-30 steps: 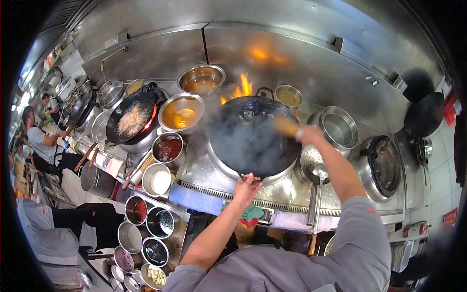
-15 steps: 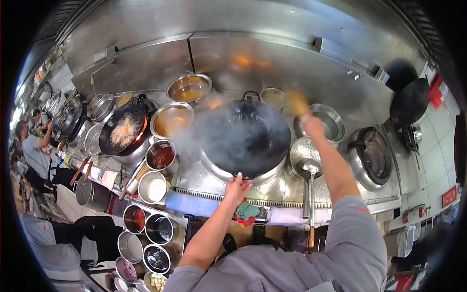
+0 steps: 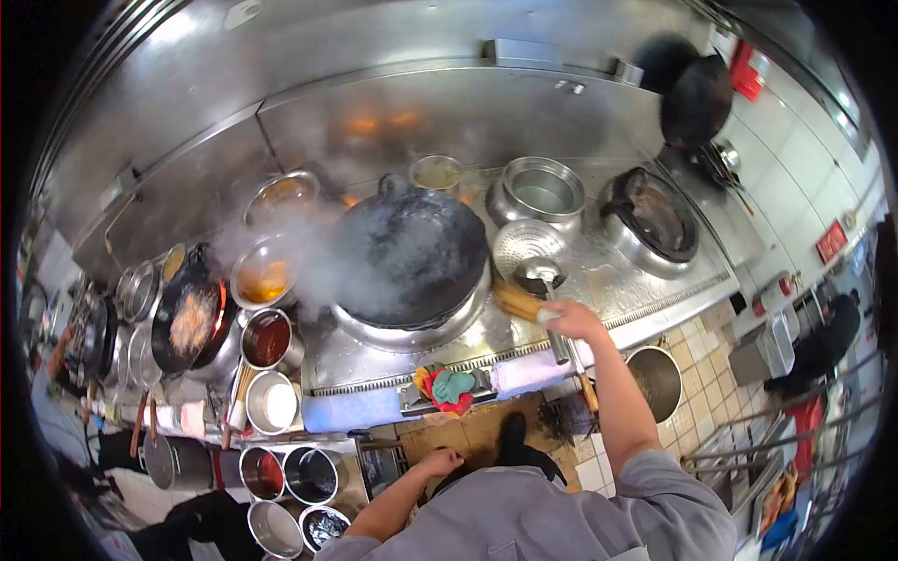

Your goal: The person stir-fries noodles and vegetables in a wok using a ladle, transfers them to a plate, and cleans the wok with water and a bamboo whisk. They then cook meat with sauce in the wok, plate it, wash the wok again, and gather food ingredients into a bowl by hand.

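My right hand (image 3: 572, 320) is closed around a bamboo wok brush (image 3: 517, 302), its bristles pointing left just below the ladle and strainer. A perforated strainer (image 3: 526, 238) rests beside the wok, with a ladle (image 3: 540, 269) lying on it; their handles run down beneath my right hand. My left hand (image 3: 440, 461) is curled closed near my waist, away from the stove, and nothing shows in it. The large black wok (image 3: 412, 262) sits on its burner and gives off thick steam or smoke, which veils its left side.
A metal pot (image 3: 503, 201) of liquid stands behind the strainer. Another burner (image 3: 645, 245) is at right. Folded cloths (image 3: 351, 409) line the stove's front edge. Sauce containers (image 3: 271, 402) stand at left, near a second wok (image 3: 168, 351) holding food over flame. A co-worker (image 3: 58, 416) is at far left.
My left hand has let go of the wok rim and dropped to my waist. My right hand has brought the brush down from the rear pot towards the stove's front. The view has turned right.
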### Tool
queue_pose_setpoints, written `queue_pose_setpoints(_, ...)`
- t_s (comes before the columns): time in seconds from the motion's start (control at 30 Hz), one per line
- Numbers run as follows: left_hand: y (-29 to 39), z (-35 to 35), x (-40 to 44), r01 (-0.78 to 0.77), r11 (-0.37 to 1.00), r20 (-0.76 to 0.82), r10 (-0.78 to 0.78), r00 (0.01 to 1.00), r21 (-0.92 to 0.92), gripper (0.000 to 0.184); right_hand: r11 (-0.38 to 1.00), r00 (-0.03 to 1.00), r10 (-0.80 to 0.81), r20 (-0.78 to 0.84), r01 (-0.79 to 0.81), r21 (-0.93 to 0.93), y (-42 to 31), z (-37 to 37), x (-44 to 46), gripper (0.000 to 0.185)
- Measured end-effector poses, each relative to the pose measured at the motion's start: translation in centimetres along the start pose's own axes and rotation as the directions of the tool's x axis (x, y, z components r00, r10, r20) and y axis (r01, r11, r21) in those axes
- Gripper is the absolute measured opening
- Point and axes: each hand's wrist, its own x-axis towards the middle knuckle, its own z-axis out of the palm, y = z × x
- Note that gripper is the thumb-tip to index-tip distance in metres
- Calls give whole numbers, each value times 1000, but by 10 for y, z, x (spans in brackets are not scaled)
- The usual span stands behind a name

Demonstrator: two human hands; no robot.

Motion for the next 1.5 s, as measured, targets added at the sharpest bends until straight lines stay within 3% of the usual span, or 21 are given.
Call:
queue_pose_setpoints(0.03, -17, 2, 7, -142, 831, 76, 119, 990, 538, 41, 994, 999, -27, 32, 31, -102, 6, 12, 1, 59)
queue_pose_setpoints(0.07, -25, 3, 10, -134, 805, 137, 66, 988, 578, 44, 996, 1000, -14, 18, 16, -86, 9, 18, -3, 59)
queue_pose_setpoints(0.2, -44, -5, 2, 158, 932, 66, -189, 980, 326, 43, 998, 999, -44, 30, 46, -53, 2, 44, -35, 58)
queue_pose_setpoints(0.27, -30, -17, -14, 96, 941, -45, -86, 995, 326, 44, 976, 947, -216, -240, 209, -54, 21, 44, -63, 57)
queue_pose_setpoints(0.37, -32, -22, -26, 41, 917, -198, 42, 979, 396, 45, 974, 988, -16, -154, 50, 221, 55, 51, -119, 55)
queue_pose_setpoints(0.43, -95, -12, 6, 16, 933, -275, 89, 957, 359, 44, 995, 976, -83, -201, 92, 32, 88, 78, -160, 49)
queue_pose_setpoints(0.53, -58, 1, -29, 122, 924, -87, -96, 992, 364, 50, 993, 1000, -19, -2, 19, 120, 122, 126, -238, 49)
queue_pose_setpoints(0.57, -37, 11, -40, 17, 882, -65, 15, 998, 471, 47, 994, 999, -17, 32, 13, 108, 127, 141, -268, 50)
queue_pose_setpoints(0.6, -98, 22, 1, 218, 962, -3, -221, 975, 164, 40, 995, 999, -28, 46, 24, 96, 142, 168, -291, 51)
queue_pose_setpoints(0.7, -85, 59, 24, -43, 802, 73, 0, 997, 595, 36, 961, 996, 77, 47, -86, 264, 161, 220, -360, 54)
queue_pose_setpoints(0.77, -64, 84, 39, -176, 685, 173, 75, 982, 707, 33, 949, 980, 98, 172, -144, 279, 167, 246, -400, 53)
queue_pose_setpoints(0.9, -19, 130, 79, -435, 491, 391, 194, 900, 755, 28, 873, 974, 221, 36, -215, 437, 182, 272, -469, 49)
queue_pose_setpoints(0.97, 7, 149, 106, -491, 548, 458, 208, 864, 677, 25, 506, 914, 399, -79, -147, 850, 191, 267, -505, 41)
queue_pose_setpoints(1.0, 25, 159, 119, -323, 813, 477, 65, 877, 484, 21, 490, 901, 424, -93, -142, 860, 196, 270, -520, 41)
queue_pose_setpoints(1.03, 43, 171, 133, -68, 963, 523, -81, 849, 261, 17, 187, 814, 569, -119, 13, 982, 199, 276, -534, 40)
queue_pose_setpoints(1.07, 83, 184, 118, -179, 913, 517, -41, 855, 368, 14, -113, 712, 697, -84, 225, 968, 199, 286, -548, 40)
queue_pose_setpoints(1.13, 161, 216, 90, -304, 812, 503, 15, 864, 498, 13, -327, 568, 814, -117, 616, 717, 199, 294, -580, 42)
queue_pose_setpoints(1.27, 223, 264, 104, -348, 767, 505, 37, 862, 538, 14, -273, 288, 950, -119, 953, 127, 165, 316, -655, 54)
queue_pose_setpoints(1.37, 244, 300, 107, -445, 716, 591, 55, 805, 538, 15, -195, 195, 979, 59, 981, -5, 157, 342, -694, 51)
queue_pose_setpoints(1.43, 243, 324, 104, -468, 742, 649, 60, 758, 479, 15, -10, 39, 966, 255, 993, -114, 164, 362, -707, 43)
queue_pose_setpoints(1.5, 236, 340, 93, -498, 707, 678, 35, 734, 502, 15, 42, -14, 960, 281, 995, -95, 167, 370, -709, 39)
